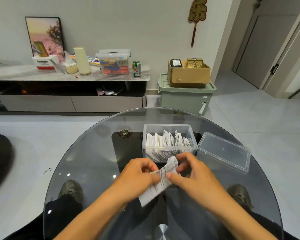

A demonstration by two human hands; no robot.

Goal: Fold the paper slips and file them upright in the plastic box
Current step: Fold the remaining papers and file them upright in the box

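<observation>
Above the glass surface [87, 163]: both hands pinch one paper slip [160, 179].
Left hand [137, 175]: fingers curled on the slip's middle.
Right hand [190, 172]: thumb and fingers grip its far end.
Slip's long axis: diagonal, far end towards the plastic box [170, 142] just beyond, nearer the right hand.

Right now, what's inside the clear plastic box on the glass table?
Folded paper slips stand upright in rows inside the plastic box. Its near bottom corner is hidden behind both hands and the slip they hold.
</observation>
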